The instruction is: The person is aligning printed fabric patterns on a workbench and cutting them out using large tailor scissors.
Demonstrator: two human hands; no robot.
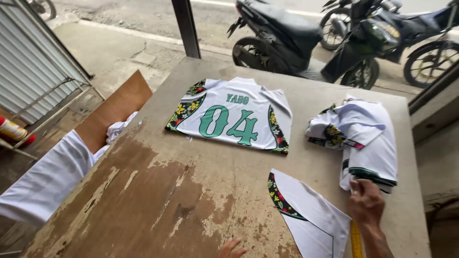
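Note:
A white jersey back (232, 117) with green figures and flowered side panels lies flat in the middle of the worn wooden table (158, 196). To its right sits a pile of white jersey pieces (363, 136) with flowered and green trim. My right hand (366, 203) rests its fingers on the near edge of that pile. A white cut panel with a flowered edge (311, 217) lies just left of that hand. Only the fingertips of my left hand (232, 248) show at the bottom edge, spread on the table with nothing in them.
A yellow measuring tape (355, 241) lies by my right wrist. White cloth (48, 179) hangs off the table's left side beside a brown board (114, 110). Motorbikes (287, 36) stand beyond the far edge, next to a dark post (186, 26). A corrugated shutter (33, 62) is at left.

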